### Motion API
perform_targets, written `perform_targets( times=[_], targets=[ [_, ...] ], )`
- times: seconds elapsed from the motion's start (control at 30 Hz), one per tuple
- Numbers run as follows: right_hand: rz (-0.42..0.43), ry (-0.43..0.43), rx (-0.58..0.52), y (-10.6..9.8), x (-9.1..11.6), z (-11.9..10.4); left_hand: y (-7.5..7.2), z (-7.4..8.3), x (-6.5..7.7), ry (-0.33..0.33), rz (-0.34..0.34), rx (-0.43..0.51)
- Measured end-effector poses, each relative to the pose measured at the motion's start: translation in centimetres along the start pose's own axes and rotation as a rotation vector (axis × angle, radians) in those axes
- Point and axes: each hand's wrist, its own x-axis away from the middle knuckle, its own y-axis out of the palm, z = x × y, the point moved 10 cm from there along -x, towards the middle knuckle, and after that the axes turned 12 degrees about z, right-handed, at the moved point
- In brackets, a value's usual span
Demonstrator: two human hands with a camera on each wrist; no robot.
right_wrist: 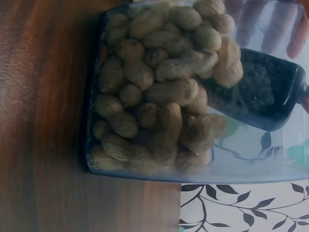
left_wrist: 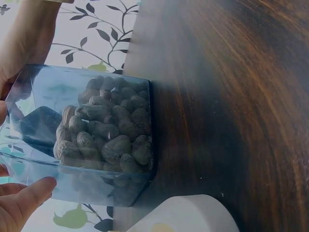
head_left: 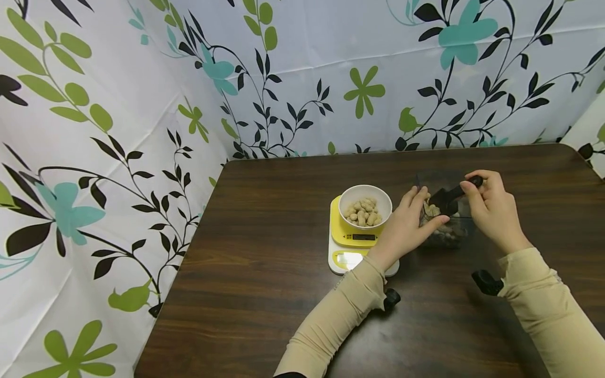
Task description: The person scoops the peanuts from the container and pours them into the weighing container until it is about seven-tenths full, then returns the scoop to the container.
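In the head view, my right hand (head_left: 493, 212) grips the handle of a black scoop (head_left: 444, 198), whose blade dips into a clear plastic container (head_left: 446, 239) of unshelled peanuts (left_wrist: 108, 130). My left hand (head_left: 404, 226) holds this container at its left side, the thumb along the near side and the fingers reaching back. Through the clear wall in the right wrist view, the scoop blade (right_wrist: 256, 89) lies against the peanuts (right_wrist: 164, 87). Left of the container, a white bowl (head_left: 347, 195) with more peanuts (head_left: 363, 212) rests on a yellow and white kitchen scale (head_left: 336, 231).
Everything stands on a dark brown wooden table (head_left: 255, 273). A white curtain (head_left: 307, 63) with leaf and flower prints hangs behind and to the left. The scale's corner (left_wrist: 188, 215) lies close to the container, under my left forearm.
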Motion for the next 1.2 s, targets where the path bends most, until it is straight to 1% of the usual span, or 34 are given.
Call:
perform_targets(
  times=[0.07,0.1,0.2,0.37,0.43,0.67,0.77,0.83,0.87,1.03,1.07,1.2],
  targets=[
    [0.012,-0.054,-0.018,-0.1,0.3,-0.5,0.0,0.0,0.0,0.000,0.002,-0.005],
    [0.015,-0.057,-0.023,-0.1,0.4,-0.5,0.0,0.0,0.0,0.001,0.003,-0.008],
    [0.025,-0.038,-0.034,-0.3,0.6,-0.3,0.0,0.1,0.0,0.004,0.003,-0.017],
    [0.042,0.021,-0.048,-0.3,0.6,-0.1,0.1,0.0,0.1,0.006,0.003,-0.014],
    [0.061,0.074,-0.053,-0.4,0.5,0.2,0.1,0.0,0.1,0.009,0.005,-0.013],
    [0.112,0.366,-0.114,-0.6,0.7,3.0,0.0,-0.1,0.0,0.016,0.017,-0.012],
    [0.127,0.441,-0.144,-0.6,1.0,3.9,0.0,-0.1,0.0,0.015,0.016,-0.014],
    [0.153,0.480,-0.189,-0.6,1.1,4.2,-0.1,-0.1,0.0,0.013,0.014,-0.012],
    [0.171,0.501,-0.231,-0.6,1.2,4.4,-0.1,-0.1,0.0,0.013,0.013,-0.009],
    [0.301,0.595,-0.516,-0.6,1.3,4.7,-0.1,-0.2,0.0,0.009,0.015,0.007],
    [0.324,0.612,-0.555,-0.6,1.4,4.8,-0.1,-0.2,-0.1,0.008,0.015,0.013],
    [0.389,0.658,-0.654,-0.7,1.6,5.2,0.0,-0.4,-0.1,0.001,0.010,0.041]
  ],
)
